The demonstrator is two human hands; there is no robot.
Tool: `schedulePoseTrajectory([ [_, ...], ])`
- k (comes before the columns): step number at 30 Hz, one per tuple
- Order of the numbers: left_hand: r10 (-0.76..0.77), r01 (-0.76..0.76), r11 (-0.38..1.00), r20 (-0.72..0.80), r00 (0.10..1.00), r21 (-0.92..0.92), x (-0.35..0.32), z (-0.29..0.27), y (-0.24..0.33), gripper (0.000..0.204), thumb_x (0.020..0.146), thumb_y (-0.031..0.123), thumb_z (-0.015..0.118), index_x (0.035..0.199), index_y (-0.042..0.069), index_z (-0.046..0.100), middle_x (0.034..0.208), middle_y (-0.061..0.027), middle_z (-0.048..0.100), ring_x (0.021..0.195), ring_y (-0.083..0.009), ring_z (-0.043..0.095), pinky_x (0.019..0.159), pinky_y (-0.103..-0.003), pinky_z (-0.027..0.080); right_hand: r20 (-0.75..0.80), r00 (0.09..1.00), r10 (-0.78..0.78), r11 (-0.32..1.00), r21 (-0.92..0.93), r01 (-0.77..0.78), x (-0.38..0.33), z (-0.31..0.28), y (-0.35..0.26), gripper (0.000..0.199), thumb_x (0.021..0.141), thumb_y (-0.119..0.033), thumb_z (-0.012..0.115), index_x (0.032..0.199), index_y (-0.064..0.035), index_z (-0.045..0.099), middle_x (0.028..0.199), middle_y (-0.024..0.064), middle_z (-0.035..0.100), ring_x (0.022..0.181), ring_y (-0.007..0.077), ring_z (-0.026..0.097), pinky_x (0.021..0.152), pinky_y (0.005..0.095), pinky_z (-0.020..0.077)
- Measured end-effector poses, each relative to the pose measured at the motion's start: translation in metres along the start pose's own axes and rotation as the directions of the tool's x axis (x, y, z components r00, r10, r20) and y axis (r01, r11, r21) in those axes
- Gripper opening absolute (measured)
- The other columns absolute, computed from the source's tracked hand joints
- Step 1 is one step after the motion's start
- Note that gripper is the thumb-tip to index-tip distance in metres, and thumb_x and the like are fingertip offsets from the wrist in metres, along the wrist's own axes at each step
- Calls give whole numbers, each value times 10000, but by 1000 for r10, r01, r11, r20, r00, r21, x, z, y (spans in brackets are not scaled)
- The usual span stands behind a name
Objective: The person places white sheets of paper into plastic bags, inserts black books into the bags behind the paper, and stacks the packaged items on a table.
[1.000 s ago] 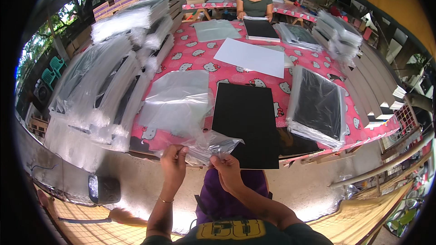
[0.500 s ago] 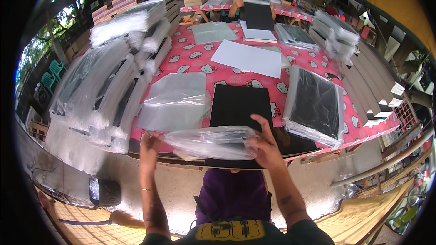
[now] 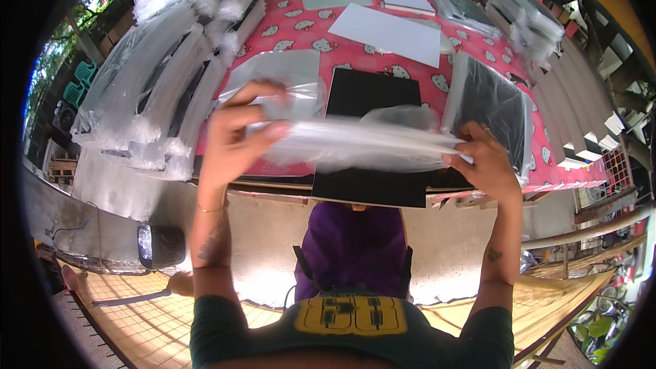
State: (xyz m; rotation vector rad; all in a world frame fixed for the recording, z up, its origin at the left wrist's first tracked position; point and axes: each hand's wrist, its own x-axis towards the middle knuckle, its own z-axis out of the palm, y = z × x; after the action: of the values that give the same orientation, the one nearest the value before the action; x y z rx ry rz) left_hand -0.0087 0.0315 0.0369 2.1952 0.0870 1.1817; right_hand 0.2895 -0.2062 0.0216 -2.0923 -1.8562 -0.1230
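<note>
In the head view, a clear, soft plastic sleeve (image 3: 362, 145) is stretched between the person's two hands, in front of the body and above the near part of the table. Its long axis runs from side to side, almost level, dipping slightly toward the right hand (image 3: 490, 164). One end points to the left hand (image 3: 231, 138), the other to the right, and motion blurs its middle. Which end is the opening cannot be made out.

The right hand pinches the sleeve's right end between thumb and fingers. The left hand is at the opposite end, its thumb and forefinger parted; blur hides the contact, so whether it grips the film cannot be told.

Behind the sleeve as seen from above, and partly covered by it, lies a flat, black, rectangular board (image 3: 372, 188). Its long axis points away from the person, roughly square to the sleeve, and its near end juts past the edge of the table covered in pink patterned cloth (image 3: 304, 37). Left of the board lie flat, translucent plastic sheets (image 3: 290, 68); right of it, a plastic-wrapped black rectangular stack (image 3: 486, 106). Beyond, a white rectangular sheet (image 3: 386, 34) lies slantwise, its right end nearer the person.
</note>
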Motion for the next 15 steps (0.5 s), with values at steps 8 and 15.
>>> schedulePoseTrajectory([
  [8,-341,519,777,456,822,-355,-49,49,-13,273,908,231,579,1012,-21,594,856,-158,659,812,-257,658,751,-335,516,247,945,-216,-253,920,-299,-34,67,12,176,888,-229,615,838,-61,626,793,69,638,758,183,620,782,332,510],
  [15,-639,938,37,714,287,-344,-107,105,-60,267,960,246,476,1092,44,589,805,1,593,779,-156,599,715,-272,487,79,988,130,-674,738,29,-41,105,21,228,922,-285,554,944,-59,580,685,16,531,606,124,540,578,265,459],
])
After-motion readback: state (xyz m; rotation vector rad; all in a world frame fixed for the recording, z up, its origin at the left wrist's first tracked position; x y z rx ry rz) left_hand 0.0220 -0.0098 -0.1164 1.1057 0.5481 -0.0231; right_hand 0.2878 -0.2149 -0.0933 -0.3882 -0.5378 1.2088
